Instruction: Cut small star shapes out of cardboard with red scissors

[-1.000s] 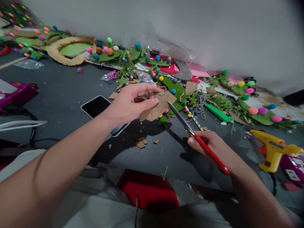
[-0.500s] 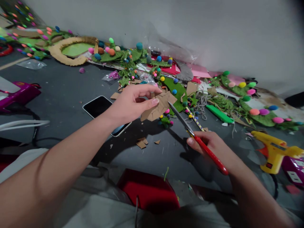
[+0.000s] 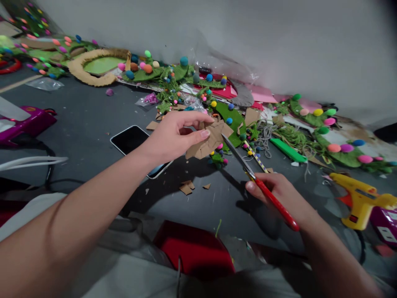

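Note:
Between the thumb and fingers of my left hand [image 3: 178, 138] is a creased, irregular piece of brown cardboard [image 3: 206, 142], held above the table. My right hand [image 3: 276, 190] is closed around the red handles of a pair of scissors [image 3: 237, 155]. Their blades look nearly closed, and the tip meets the right edge of the cardboard. Below lie small cardboard scraps [image 3: 186, 187] on the dark tabletop. A phone [image 3: 132, 138] with a dark screen lies partly hidden under my left wrist.
A yellow glue gun [image 3: 358, 198] lies at the right beside a purple power strip [image 3: 384, 223]. Near it is a green comb [image 3: 288, 150]. Green leaf pieces with coloured pompoms [image 3: 149, 72], a tan C-shaped piece [image 3: 89, 74] and grey yarn [image 3: 265, 136] line the wall side.
The whole view has shifted slightly, so everything sits a little further right. My hands, the cardboard and the scissors keep nearly the same positions relative to each other.

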`<state>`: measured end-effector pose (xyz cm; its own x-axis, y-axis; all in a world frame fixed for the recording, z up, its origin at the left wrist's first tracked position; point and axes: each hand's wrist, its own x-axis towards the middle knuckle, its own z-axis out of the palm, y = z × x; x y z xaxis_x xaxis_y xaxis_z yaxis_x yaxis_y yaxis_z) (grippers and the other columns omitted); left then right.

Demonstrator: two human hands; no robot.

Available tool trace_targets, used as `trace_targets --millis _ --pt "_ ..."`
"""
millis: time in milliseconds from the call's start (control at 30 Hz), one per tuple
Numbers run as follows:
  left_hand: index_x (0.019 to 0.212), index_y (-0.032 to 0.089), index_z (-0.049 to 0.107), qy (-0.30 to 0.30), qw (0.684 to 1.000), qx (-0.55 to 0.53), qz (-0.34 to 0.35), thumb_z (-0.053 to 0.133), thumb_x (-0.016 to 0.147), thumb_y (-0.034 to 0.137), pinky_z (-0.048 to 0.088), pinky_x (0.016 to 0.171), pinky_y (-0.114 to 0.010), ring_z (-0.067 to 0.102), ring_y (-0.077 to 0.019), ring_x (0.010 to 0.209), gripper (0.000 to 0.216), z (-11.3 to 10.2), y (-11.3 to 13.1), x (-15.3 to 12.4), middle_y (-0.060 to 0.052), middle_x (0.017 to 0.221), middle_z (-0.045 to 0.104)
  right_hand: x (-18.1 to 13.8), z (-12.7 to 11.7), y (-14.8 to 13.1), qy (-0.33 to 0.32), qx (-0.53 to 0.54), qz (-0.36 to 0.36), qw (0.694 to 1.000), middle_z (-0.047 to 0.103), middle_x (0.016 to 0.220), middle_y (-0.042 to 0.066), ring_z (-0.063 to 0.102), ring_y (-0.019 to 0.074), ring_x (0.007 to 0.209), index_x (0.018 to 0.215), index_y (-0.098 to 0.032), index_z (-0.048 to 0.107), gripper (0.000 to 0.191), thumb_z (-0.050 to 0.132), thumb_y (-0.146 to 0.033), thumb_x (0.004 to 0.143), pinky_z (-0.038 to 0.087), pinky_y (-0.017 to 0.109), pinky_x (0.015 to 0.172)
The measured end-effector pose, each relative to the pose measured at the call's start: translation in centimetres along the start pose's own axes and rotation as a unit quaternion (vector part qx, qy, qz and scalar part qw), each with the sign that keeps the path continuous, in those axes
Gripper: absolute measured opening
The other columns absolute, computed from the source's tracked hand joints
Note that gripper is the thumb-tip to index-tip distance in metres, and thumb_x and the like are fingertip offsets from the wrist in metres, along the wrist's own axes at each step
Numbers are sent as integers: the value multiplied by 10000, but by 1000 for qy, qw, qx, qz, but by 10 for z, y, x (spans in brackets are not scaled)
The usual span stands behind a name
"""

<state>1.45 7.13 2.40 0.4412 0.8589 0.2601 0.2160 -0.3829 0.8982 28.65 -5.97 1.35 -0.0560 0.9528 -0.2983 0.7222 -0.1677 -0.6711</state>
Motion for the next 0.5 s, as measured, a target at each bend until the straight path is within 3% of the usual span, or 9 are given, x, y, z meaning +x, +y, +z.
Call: trace_targets --millis 300,500 --pt "1158 193 802 -4 1000 1 14 740 922 263 565 837 -299 695 -180 943 255 0 -2 1 -56 1073 776 6 5 -4 17 -18 13 1000 266 607 -44 274 134 582 586 -257 342 671 616 -825 818 236 294 517" --pt "1168 199 791 -7 1000 12 10 742 920 284 548 793 -308 674 -178 891 266 0 -5 2 -49 977 752 7 5 -1 13 -21 -1 1000 248 605 -45 251 128 588 582 -251 320 685 623 -812 832 219 288 514"
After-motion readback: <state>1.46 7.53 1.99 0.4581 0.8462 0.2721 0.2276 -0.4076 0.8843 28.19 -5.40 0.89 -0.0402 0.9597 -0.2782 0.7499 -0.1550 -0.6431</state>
